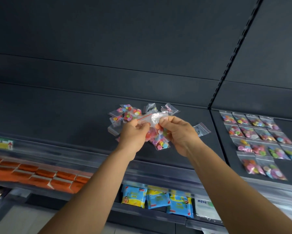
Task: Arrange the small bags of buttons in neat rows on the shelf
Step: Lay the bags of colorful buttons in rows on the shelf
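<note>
Head view shows a dark shelf (74, 115) running the full width, split by a slotted upright (233, 53) into a left bay and a right bay. On the right bay, small bags of buttons already lie in neat rows (258, 142), edge to edge, four across near the back and fewer toward the front. On the left bay a loose heap of bags (125, 114) sits unsorted near the back, with one stray bag (201, 129) lying apart to its right. Below the shelf edge, orange packets (35, 174) fill the lower left and blue packets (157, 198) hang under the middle.

Both hands are raised over the heap. A clear zip bag with a red seal line (152, 120), crumpled at the top and full of coloured buttons, is held between them: the left hand (133, 137) pinches its left end with curled fingers (142, 125), and the right hand (179, 132) pinches the right end the same way.

By the look of it, the step in hand is taking one bag from the heap and flattening or straightening it before placing. The next move calls for carrying it across the upright to the right bay and laying it flat in the next free slot at the front, lined up with its neighbours, without nudging the bags already set.
</note>
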The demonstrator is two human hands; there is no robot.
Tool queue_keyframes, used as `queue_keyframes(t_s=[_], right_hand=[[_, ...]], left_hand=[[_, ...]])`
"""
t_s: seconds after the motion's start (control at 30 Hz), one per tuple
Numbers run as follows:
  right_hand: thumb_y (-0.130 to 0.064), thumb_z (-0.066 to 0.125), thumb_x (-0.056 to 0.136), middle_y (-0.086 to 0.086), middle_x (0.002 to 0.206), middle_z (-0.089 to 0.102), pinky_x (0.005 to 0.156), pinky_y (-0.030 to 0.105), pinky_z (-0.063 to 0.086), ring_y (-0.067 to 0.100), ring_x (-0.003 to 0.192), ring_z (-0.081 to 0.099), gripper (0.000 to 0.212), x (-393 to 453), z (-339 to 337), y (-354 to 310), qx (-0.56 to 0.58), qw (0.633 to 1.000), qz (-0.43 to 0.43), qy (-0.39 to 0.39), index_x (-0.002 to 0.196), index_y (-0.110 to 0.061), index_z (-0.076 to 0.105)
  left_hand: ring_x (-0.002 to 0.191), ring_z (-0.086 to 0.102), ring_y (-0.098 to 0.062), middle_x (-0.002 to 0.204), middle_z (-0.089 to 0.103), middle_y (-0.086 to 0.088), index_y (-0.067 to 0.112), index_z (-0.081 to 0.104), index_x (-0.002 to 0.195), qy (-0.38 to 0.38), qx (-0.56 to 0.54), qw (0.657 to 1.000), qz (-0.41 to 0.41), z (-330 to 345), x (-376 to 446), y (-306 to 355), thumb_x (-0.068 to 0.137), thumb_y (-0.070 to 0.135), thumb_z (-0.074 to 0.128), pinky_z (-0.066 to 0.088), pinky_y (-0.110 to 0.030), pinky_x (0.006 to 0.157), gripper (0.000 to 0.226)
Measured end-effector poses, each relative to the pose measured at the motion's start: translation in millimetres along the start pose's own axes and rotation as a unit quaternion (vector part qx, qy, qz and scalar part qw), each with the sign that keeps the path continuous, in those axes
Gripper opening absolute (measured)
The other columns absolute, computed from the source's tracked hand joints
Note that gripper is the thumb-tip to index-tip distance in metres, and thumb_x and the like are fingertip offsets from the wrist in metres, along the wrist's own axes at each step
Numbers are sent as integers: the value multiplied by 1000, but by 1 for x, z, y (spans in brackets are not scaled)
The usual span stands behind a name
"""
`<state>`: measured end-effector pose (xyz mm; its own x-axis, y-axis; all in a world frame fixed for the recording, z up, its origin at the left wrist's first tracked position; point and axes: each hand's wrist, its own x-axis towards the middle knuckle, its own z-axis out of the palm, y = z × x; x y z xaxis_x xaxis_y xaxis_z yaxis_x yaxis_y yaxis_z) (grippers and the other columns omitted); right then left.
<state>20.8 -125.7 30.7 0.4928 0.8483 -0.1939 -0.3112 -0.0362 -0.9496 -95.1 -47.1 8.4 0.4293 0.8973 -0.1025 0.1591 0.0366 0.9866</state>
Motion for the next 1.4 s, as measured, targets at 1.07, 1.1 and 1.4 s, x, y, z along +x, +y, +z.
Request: queue_keyframes(t_s=[1.07, 1.1, 1.4], right_hand=[[-16, 65, 87, 6, 71, 70, 65, 27, 58, 14, 62, 65, 14, -100, -364, -74, -164, 972, -18, 167, 77, -9, 70], [-16, 65, 87, 5, 69, 70, 57, 22, 56, 12, 59, 66, 14, -102, -372, -74, -172, 969, -13, 175, 75, -10, 69], [-11, 62, 88, 0, 56, 66, 43, 14, 46, 5, 43, 61, 10, -109, -399, -54, -251, 951, 41, 175, 79, -7, 65]], left_hand=[[75, 57, -20, 85, 64, -14, 5, 66, 88, -137, 105, 985, 16, 343, -101, 48, 87, 35, 58, 51, -39, 71, 31], [75, 52, -16, 83, 59, -10, 5, 64, 87, -135, 116, 984, 19, 347, -103, 45, 89, 34, 56, 46, -34, 65, 30], [69, 59, -9, 81, 61, 7, 20, 57, 106, -104, 324, 935, 101, 365, -117, 25, 89, 27, 59, 46, -23, 57, 19]])
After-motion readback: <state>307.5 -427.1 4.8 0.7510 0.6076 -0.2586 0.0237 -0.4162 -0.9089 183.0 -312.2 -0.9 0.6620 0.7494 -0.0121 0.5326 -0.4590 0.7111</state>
